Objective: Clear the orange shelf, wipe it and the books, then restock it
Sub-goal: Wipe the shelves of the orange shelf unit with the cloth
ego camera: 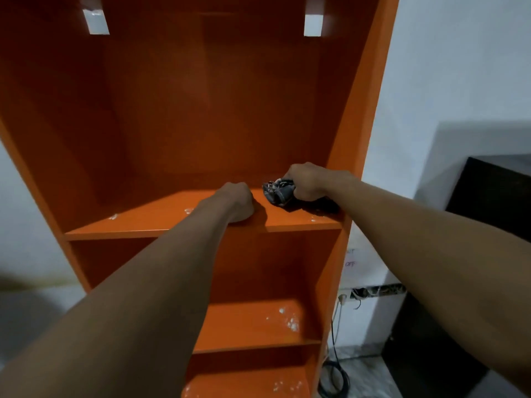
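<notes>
Glossy, smooth orange shelf (161,222), white-flecked; crumpled patterned cloth rag (278,191).

- The right arm (431,225) reached forward from the lower right, bare and nearly straight, with the wrist level.
- The right hand (309,180) was closed back upward, its fingers curled round a bunched cloth (278,191); most of the cloth stuck out to the left of the grip.
- The left arm (158,282) stretched forward from the lower left, also bare, crossing up toward the centre.
- The left hand (237,201) was balled into a fist, fingers tucked under, resting on the shelf board (143,222) just left of the grip and slightly nearer the person.
- The two hands were near each other but apart, the cloth between them.
</notes>
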Tool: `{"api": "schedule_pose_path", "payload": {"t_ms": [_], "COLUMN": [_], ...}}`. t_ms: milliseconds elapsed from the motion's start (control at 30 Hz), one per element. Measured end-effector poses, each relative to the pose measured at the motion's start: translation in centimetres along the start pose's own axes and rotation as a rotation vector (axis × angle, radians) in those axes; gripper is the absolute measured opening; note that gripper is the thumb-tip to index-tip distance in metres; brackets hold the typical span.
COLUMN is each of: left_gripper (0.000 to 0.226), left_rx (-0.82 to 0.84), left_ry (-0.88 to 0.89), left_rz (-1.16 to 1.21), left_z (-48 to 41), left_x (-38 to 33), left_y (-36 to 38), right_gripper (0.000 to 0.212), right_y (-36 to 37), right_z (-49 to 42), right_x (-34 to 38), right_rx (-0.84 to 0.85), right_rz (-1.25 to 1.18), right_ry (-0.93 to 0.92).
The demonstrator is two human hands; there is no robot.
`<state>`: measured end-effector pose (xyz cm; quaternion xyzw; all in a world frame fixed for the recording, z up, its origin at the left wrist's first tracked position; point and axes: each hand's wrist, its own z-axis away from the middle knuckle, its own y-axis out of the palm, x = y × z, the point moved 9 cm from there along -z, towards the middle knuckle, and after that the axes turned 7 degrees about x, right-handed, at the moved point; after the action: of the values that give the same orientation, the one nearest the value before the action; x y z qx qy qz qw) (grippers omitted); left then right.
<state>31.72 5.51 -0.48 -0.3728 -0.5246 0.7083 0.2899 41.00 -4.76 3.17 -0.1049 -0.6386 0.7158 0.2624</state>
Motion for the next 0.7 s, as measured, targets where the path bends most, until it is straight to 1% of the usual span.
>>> {"api": "schedule_pose_path", "payload": {"t_ms": [100, 300, 500, 633, 700], "left_gripper": [0.040, 0.035, 0.027, 0.021, 0.015], "left_rx": [0.008, 0.004, -0.001, -0.005, -0.022], "left_ry": [-0.028, -0.030, 0.038, 0.056, 0.041], "left_rz": [0.028, 0.043, 0.035, 0.052, 0.046], "left_z": [0.2, 1.4, 1.8, 2.0, 1.4], "left_x": [0.2, -0.3, -0.6, -0.6, -0.4], "left_y": [0.2, 0.1, 0.5, 0.8, 0.9], "right_gripper": [0.038, 0.034, 0.018, 0.023, 0.021], "right_y": [0.2, 0.6, 1.0, 2.0, 2.6], "right_z": [0.8, 4.7, 9.0, 12.6, 13.8], "right_x": [0.1, 0.4, 1.1, 1.5, 1.6], "right_rx": [0.004, -0.012, -0.045, 0.024, 0.036], "right_rz": [0.002, 0.010, 0.042, -0.003, -0.022], "right_ry": [-0.001, 0.012, 0.044, 0.071, 0.084]}}
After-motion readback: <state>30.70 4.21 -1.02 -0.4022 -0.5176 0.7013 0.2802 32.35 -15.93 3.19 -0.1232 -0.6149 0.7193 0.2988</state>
